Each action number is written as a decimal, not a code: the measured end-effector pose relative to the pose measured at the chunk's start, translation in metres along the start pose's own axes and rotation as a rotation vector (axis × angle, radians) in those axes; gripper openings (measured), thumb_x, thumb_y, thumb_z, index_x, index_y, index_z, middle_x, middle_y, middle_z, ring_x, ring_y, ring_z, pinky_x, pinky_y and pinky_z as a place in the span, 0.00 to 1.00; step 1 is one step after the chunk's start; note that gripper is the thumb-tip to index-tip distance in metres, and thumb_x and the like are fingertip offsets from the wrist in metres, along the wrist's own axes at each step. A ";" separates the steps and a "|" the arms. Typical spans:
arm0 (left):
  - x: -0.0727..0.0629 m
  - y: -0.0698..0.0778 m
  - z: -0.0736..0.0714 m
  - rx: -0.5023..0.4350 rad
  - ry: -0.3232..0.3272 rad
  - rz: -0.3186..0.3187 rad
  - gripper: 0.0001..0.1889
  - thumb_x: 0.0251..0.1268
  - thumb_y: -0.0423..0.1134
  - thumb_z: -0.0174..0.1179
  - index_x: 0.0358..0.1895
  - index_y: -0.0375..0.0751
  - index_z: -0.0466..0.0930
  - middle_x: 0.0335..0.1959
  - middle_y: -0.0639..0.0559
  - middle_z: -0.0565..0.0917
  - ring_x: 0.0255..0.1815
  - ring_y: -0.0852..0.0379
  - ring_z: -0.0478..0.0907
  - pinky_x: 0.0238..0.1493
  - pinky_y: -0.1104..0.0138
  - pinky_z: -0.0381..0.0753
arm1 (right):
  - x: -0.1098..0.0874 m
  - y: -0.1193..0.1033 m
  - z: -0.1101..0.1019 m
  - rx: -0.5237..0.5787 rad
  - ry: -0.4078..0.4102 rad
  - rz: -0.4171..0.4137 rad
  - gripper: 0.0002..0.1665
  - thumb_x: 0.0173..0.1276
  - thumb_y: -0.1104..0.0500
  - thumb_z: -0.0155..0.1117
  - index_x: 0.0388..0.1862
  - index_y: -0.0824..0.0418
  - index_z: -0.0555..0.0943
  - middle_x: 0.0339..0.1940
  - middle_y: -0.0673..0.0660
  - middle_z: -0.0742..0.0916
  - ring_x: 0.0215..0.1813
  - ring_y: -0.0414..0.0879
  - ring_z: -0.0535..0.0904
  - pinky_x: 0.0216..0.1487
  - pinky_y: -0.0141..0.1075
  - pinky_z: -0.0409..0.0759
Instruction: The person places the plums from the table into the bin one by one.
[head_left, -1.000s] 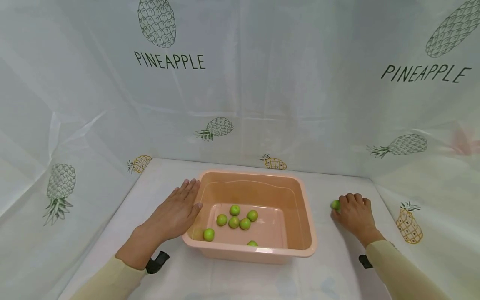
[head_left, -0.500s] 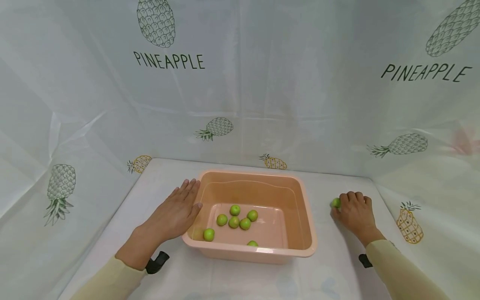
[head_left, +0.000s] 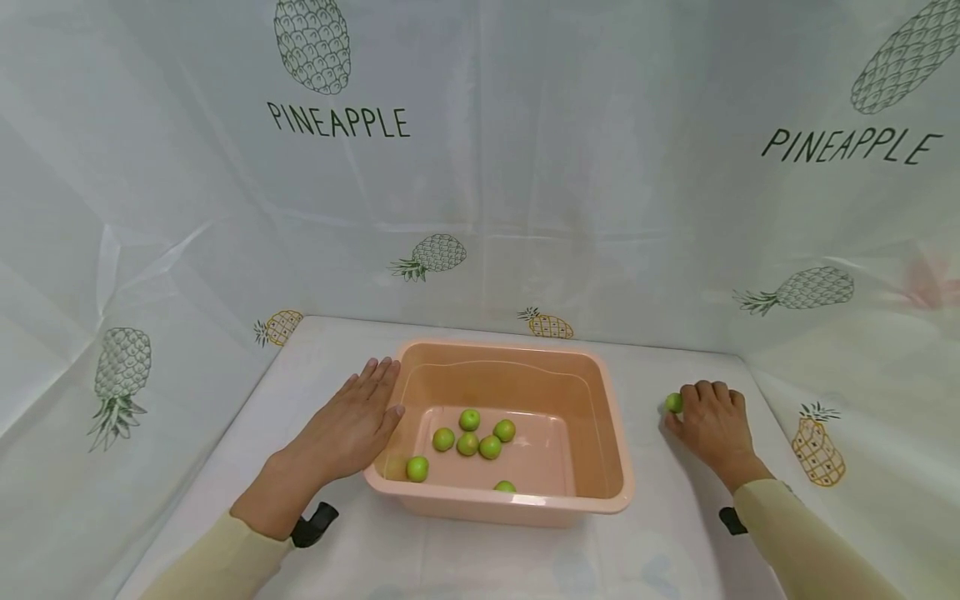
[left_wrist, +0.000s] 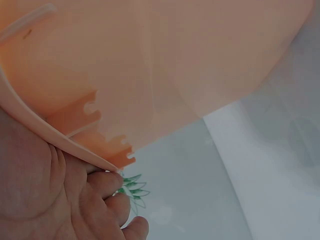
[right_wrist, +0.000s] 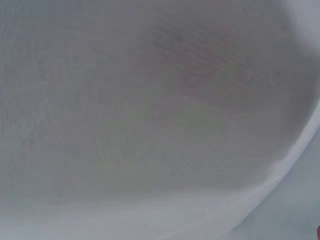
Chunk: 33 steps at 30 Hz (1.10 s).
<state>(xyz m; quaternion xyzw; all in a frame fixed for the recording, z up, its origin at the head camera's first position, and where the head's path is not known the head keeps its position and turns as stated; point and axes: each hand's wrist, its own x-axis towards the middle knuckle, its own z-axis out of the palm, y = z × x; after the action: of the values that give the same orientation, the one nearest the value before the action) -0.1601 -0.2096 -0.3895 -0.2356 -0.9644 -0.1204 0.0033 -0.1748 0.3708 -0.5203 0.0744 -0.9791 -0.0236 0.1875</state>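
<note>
A peach-coloured plastic basin (head_left: 517, 500) holds several small round green fruits (head_left: 467, 443) on its floor. My left hand (head_left: 356, 417) rests on the basin's left rim with its fingers straight. In the left wrist view, the palm of that left hand (left_wrist: 45, 190) lies against the rim of the basin (left_wrist: 200, 50). To the right of the basin, my right hand (head_left: 711, 423) grips one small green fruit (head_left: 673, 403) low over the table, the fruit showing between thumb and fingers. The right wrist view is filled by a blurred pale surface and the held fruit cannot be seen there.
A white-covered table (head_left: 660, 533) carries the basin. Behind and at both sides hangs a pale sheet (head_left: 517, 167) printed with pineapples. Black straps are on both wrists, such as the left strap (head_left: 315, 525).
My right hand and the green fruit have shifted slightly away from me and to the right. The left hand, the basin and the fruits in it have stayed put.
</note>
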 end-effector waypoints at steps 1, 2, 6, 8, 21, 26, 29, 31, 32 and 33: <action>0.000 0.000 0.000 0.001 0.000 -0.001 0.35 0.86 0.46 0.47 0.82 0.26 0.53 0.84 0.32 0.58 0.86 0.33 0.51 0.82 0.39 0.58 | 0.000 0.000 0.000 -0.001 0.006 -0.005 0.26 0.59 0.51 0.78 0.40 0.67 0.75 0.40 0.67 0.81 0.49 0.69 0.75 0.49 0.67 0.73; 0.000 0.000 0.000 0.002 -0.003 -0.003 0.35 0.86 0.47 0.47 0.82 0.26 0.53 0.84 0.32 0.58 0.86 0.33 0.51 0.82 0.39 0.57 | 0.000 -0.001 -0.001 -0.001 0.012 -0.011 0.26 0.59 0.51 0.78 0.40 0.68 0.75 0.40 0.67 0.81 0.49 0.69 0.75 0.49 0.67 0.73; 0.000 0.000 0.001 0.009 -0.009 -0.005 0.35 0.86 0.47 0.46 0.83 0.27 0.53 0.84 0.32 0.57 0.86 0.34 0.51 0.83 0.40 0.57 | 0.002 -0.003 -0.002 -0.006 0.028 -0.029 0.27 0.57 0.52 0.79 0.43 0.69 0.76 0.41 0.67 0.81 0.49 0.69 0.75 0.49 0.67 0.73; 0.000 0.000 0.001 0.008 -0.008 -0.004 0.35 0.86 0.47 0.47 0.83 0.26 0.53 0.84 0.32 0.58 0.86 0.34 0.51 0.83 0.40 0.57 | 0.004 -0.005 -0.004 -0.007 0.035 -0.035 0.27 0.57 0.52 0.78 0.44 0.69 0.76 0.41 0.67 0.81 0.50 0.69 0.75 0.50 0.67 0.73; -0.001 0.001 -0.003 0.010 -0.007 0.001 0.34 0.86 0.47 0.46 0.83 0.26 0.53 0.84 0.32 0.58 0.86 0.34 0.51 0.82 0.39 0.58 | 0.013 -0.015 -0.012 0.012 0.162 -0.122 0.26 0.54 0.52 0.74 0.43 0.68 0.76 0.41 0.68 0.82 0.48 0.69 0.76 0.47 0.65 0.74; 0.000 0.001 -0.002 0.013 -0.007 0.004 0.34 0.87 0.47 0.46 0.83 0.27 0.53 0.84 0.32 0.58 0.86 0.34 0.51 0.82 0.39 0.58 | 0.017 -0.019 -0.017 0.011 0.191 -0.140 0.26 0.56 0.50 0.71 0.43 0.68 0.76 0.41 0.68 0.82 0.48 0.69 0.76 0.47 0.65 0.74; 0.000 0.001 -0.002 0.015 -0.010 0.002 0.34 0.87 0.47 0.45 0.83 0.27 0.53 0.84 0.32 0.58 0.86 0.34 0.51 0.82 0.39 0.58 | 0.020 -0.024 -0.022 0.010 0.203 -0.144 0.26 0.56 0.50 0.70 0.44 0.68 0.76 0.42 0.68 0.83 0.48 0.69 0.76 0.46 0.64 0.74; 0.000 0.001 -0.002 0.018 -0.011 0.002 0.34 0.86 0.47 0.46 0.83 0.27 0.53 0.84 0.32 0.58 0.86 0.34 0.51 0.82 0.39 0.58 | 0.023 -0.028 -0.027 0.013 0.212 -0.148 0.25 0.56 0.49 0.69 0.43 0.67 0.77 0.42 0.67 0.83 0.48 0.68 0.76 0.46 0.63 0.74; 0.000 0.001 -0.002 0.018 -0.011 0.003 0.34 0.86 0.47 0.46 0.83 0.27 0.53 0.84 0.32 0.58 0.86 0.34 0.51 0.82 0.39 0.58 | 0.024 -0.030 -0.030 0.015 0.220 -0.151 0.25 0.57 0.49 0.69 0.43 0.67 0.77 0.41 0.67 0.83 0.47 0.68 0.76 0.45 0.63 0.74; 0.000 0.001 -0.003 0.019 -0.011 0.003 0.34 0.86 0.47 0.46 0.83 0.27 0.53 0.84 0.32 0.58 0.86 0.34 0.51 0.82 0.39 0.58 | 0.026 -0.032 -0.032 0.018 0.229 -0.156 0.25 0.57 0.48 0.69 0.43 0.67 0.77 0.41 0.67 0.83 0.47 0.68 0.76 0.45 0.62 0.74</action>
<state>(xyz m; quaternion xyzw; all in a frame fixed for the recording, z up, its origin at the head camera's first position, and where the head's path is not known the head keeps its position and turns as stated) -0.1596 -0.2096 -0.3869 -0.2377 -0.9651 -0.1099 0.0007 -0.1823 0.3345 -0.4832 0.1543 -0.9427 -0.0207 0.2951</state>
